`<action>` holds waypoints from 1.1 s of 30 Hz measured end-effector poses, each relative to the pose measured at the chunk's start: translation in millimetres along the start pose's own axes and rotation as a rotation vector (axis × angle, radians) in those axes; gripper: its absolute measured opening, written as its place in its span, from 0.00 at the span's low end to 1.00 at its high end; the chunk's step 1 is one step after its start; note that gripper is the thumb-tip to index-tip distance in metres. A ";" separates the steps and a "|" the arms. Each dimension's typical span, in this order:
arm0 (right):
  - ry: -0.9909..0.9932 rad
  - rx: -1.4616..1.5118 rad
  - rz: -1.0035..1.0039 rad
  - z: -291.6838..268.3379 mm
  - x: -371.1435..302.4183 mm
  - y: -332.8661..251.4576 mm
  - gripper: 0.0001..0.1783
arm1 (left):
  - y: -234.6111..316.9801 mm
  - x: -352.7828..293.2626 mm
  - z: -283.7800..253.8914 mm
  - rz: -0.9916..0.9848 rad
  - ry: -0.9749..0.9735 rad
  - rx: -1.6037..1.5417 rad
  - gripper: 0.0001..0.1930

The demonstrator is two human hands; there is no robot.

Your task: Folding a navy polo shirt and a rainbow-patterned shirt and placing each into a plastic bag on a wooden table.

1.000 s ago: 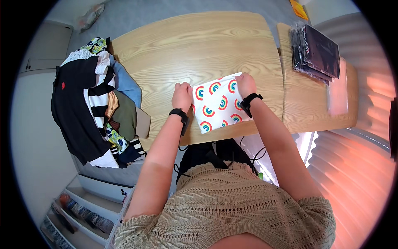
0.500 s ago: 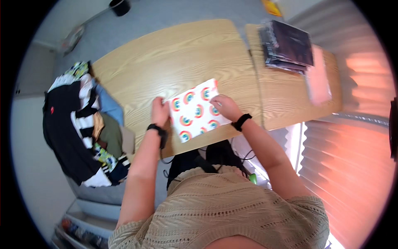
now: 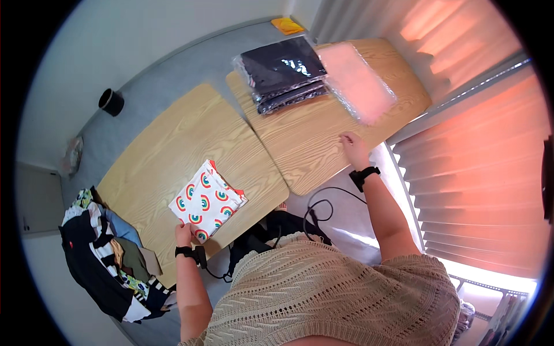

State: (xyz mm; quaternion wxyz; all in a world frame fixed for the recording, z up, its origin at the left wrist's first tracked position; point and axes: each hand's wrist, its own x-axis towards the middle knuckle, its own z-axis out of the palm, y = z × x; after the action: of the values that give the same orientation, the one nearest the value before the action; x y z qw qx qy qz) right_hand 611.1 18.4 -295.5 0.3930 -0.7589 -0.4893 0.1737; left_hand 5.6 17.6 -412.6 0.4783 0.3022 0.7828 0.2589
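Observation:
A folded white garment (image 3: 203, 203) printed with rainbows lies on the left table near its front edge, red trim showing at its edges. My left hand (image 3: 183, 234) is closed at its lower left corner; the fingertips are partly hidden. My right hand (image 3: 354, 150) is off to the right over the edge of the second table, fingers loosely bent and nothing in them. Just beyond it lies a stack of clear plastic bags (image 3: 360, 86), looking pinkish in the light. Both wrists wear black bands.
Dark folded clothes in clear bags (image 3: 283, 66) are stacked on the right table (image 3: 300, 144). A heap of mixed clothes (image 3: 95, 259) hangs over the left end of the left table (image 3: 144, 179). Black cables (image 3: 320, 210) loop below the front edge. Pleated curtains (image 3: 473, 184) hang at right.
My right hand has left the rainbow garment and moved right toward the clear bags. My left hand has stayed at the garment's corner. The view has turned to the right.

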 end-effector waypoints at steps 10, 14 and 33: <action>0.300 -0.292 0.191 -47.1 78.1 123.6 0.12 | 49.4 -15.5 61.9 0.223 0.238 0.181 0.20; 0.255 -0.413 0.132 -32.3 114.6 123.8 0.13 | 23.2 -17.0 13.3 0.227 0.331 0.286 0.21; 0.201 -0.337 0.261 -22.6 175.7 131.7 0.11 | 34.8 -57.3 -16.1 0.111 0.392 0.247 0.19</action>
State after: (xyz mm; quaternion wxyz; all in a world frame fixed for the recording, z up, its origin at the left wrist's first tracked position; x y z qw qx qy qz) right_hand 786.5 135.3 -360.9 0.2818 -0.8841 -0.3676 0.0626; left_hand 19.5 -1.8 -347.9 0.2617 0.3450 0.8687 0.2408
